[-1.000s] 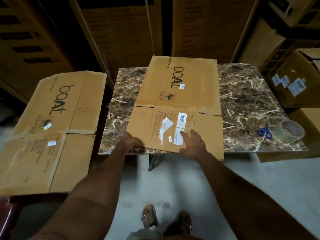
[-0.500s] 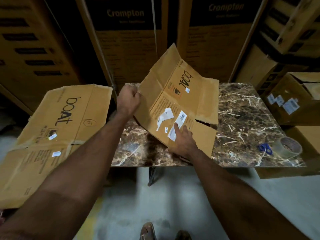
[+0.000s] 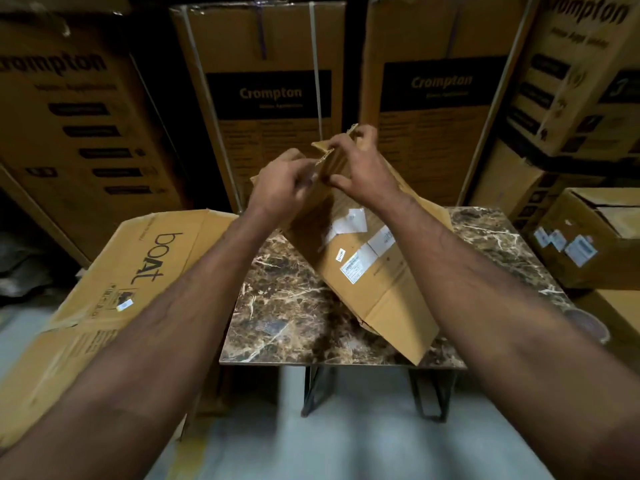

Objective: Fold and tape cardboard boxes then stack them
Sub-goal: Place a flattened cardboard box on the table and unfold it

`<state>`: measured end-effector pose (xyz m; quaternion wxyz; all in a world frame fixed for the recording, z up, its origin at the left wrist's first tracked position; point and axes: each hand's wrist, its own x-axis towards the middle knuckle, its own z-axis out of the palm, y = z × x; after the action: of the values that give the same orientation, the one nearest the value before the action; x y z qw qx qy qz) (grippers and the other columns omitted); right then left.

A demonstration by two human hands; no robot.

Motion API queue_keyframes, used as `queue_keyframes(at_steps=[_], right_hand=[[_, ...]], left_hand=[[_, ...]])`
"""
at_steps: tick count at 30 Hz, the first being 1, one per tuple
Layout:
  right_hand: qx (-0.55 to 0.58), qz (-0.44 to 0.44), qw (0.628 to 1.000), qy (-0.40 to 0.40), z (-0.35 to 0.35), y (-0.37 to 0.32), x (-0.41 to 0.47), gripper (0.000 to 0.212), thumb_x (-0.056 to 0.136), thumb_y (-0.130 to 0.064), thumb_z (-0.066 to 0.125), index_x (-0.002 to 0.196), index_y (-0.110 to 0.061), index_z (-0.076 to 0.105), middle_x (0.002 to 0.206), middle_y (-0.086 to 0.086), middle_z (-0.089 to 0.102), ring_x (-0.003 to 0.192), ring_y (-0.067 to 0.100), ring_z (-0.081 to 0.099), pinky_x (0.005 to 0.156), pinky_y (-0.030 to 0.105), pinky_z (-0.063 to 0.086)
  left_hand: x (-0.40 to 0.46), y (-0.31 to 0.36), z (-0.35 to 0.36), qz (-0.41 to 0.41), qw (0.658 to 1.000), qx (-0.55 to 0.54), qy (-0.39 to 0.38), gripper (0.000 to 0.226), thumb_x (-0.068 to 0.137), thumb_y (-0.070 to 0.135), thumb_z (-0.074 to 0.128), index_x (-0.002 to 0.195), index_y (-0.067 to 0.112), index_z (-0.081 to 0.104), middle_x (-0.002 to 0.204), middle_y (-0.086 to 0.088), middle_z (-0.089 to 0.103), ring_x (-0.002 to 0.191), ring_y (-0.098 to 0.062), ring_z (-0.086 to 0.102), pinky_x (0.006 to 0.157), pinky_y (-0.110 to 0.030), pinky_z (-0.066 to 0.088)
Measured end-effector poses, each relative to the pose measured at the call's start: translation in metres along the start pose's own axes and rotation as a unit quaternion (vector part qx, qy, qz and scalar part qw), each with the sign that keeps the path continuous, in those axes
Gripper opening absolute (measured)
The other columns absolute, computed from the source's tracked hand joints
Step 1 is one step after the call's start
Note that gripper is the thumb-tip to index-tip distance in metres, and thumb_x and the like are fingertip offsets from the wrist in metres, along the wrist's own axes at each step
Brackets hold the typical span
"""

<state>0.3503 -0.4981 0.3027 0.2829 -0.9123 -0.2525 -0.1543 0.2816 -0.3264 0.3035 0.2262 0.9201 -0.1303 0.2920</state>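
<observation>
Now both hands, left hand (image 3: 282,183) & right hand (image 3: 360,168), gripping box (image 3: 381,282) top

Flattened brown carton (image 3: 377,282) tipped up on edge, both hands at its top corner.
Left hand (image 3: 280,188) and right hand (image 3: 363,168) pinch the top flap edges, pads close together. Below the grip the panel slopes down and right; white shipping labels face the camera. Lowest corner rests on the worktop (image 3: 287,317) near its front edge. Second flat carton (image 3: 114,289), printed "boAt", lies well left of and below the grip, print side up, overhanging the worktop's left side. Tape roll (image 3: 588,323) sits far right below the grip, mostly hidden by the right forearm.
</observation>
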Motion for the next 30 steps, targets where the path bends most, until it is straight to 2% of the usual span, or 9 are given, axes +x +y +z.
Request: queue_keyframes(at_steps=[5,7,10,12,18,21,24,28,30], right_hand=[[-0.217,-0.080,0.971,0.067,-0.029,-0.002,0.005,0.046,0.083,-0.053,0.074,0.118,-0.026,0.062,0.155,0.013,0.027,0.146,0.034,0.022,0.109,0.056,0.041],[-0.266,-0.107,0.957,0.046,-0.034,-0.003,0.004,0.042,0.088,-0.054,0.067,0.116,-0.024,0.064,0.147,0.009,0.044,0.143,0.028,0.031,0.112,0.059,0.032],[-0.232,-0.055,0.971,0.025,-0.042,0.001,-0.005,0.038,0.095,-0.053,0.058,0.120,-0.024,0.059,0.124,0.001,0.064,0.123,0.024,0.054,0.109,0.055,0.036],[-0.221,-0.031,0.972,0.075,-0.049,0.009,-0.012,0.039,0.096,-0.053,0.055,0.119,-0.022,0.059,0.117,0.003,0.066,0.116,0.027,0.057,0.101,0.053,0.041],[-0.228,-0.023,0.960,0.158,-0.064,0.020,-0.022,0.046,0.095,-0.061,0.052,0.107,-0.018,0.063,0.099,0.004,0.068,0.098,0.028,0.059,0.088,0.048,0.039],[-0.274,-0.024,0.955,0.113,-0.079,0.028,-0.031,0.048,0.096,-0.065,0.045,0.100,-0.020,0.061,0.090,0.004,0.068,0.089,0.028,0.062,0.089,0.047,0.038],[-0.300,0.029,0.951,0.073,-0.092,0.033,-0.039,0.064,0.096,-0.072,0.030,0.092,-0.020,0.066,0.080,0.000,0.067,0.077,0.024,0.062,0.082,0.041,0.044],[-0.365,0.112,0.924,0.033,-0.108,0.045,-0.055,0.077,0.095,-0.075,0.018,0.078,-0.018,0.066,0.063,-0.002,0.053,0.070,0.021,0.055,0.090,0.047,0.045],[-0.401,0.147,0.904,-0.029,-0.113,0.044,-0.057,0.074,0.095,-0.076,0.018,0.073,-0.019,0.059,0.062,-0.001,0.049,0.076,0.023,0.056,0.104,0.057,0.035]], left_hand=[[0.008,0.007,-0.007,-0.016,0.997,-0.063,-0.035,0.028,0.097,0.018,0.063,0.123,0.011,0.069,0.112,-0.006,0.063,0.102,-0.020,0.061,0.085,-0.041,0.054],[0.010,0.008,-0.011,-0.049,0.988,-0.128,-0.070,0.025,0.097,0.023,0.063,0.120,0.016,0.070,0.112,0.000,0.064,0.106,-0.020,0.061,0.086,-0.035,0.053],[0.005,-0.008,-0.022,-0.138,0.907,-0.361,-0.169,0.037,0.098,0.041,0.059,0.123,0.017,0.068,0.122,-0.005,0.067,0.115,-0.021,0.061,0.091,-0.035,0.052],[-0.001,-0.019,-0.023,-0.157,0.865,-0.419,-0.225,0.040,0.095,0.042,0.062,0.128,0.019,0.062,0.129,-0.004,0.065,0.119,-0.019,0.062,0.098,-0.037,0.052],[0.021,-0.007,0.004,-0.138,0.924,-0.311,-0.175,0.053,0.089,0.008,0.073,0.134,0.019,0.048,0.122,0.004,0.062,0.114,-0.010,0.061,0.082,-0.015,0.054],[0.026,-0.007,0.017,-0.143,0.954,-0.220,-0.147,0.042,0.091,0.011,0.069,0.129,0.022,0.056,0.122,0.002,0.065,0.116,-0.014,0.062,0.095,-0.028,0.053],[0.030,0.010,0.033,-0.149,0.949,-0.193,-0.199,0.044,0.091,0.018,0.071,0.132,0.018,0.054,0.127,-0.002,0.064,0.118,-0.018,0.059,0.102,-0.040,0.050],[0.035,0.040,0.054,-0.220,0.856,-0.347,-0.314,0.075,0.084,0.050,0.071,0.144,0.016,0.042,0.135,-0.008,0.058,0.120,-0.027,0.058,0.104,-0.048,0.048],[0.030,0.052,0.069,-0.254,0.817,-0.425,-0.297,0.082,0.089,0.045,0.069,0.153,0.022,0.023,0.142,-0.007,0.051,0.124,-0.029,0.054,0.107,-0.050,0.046]])
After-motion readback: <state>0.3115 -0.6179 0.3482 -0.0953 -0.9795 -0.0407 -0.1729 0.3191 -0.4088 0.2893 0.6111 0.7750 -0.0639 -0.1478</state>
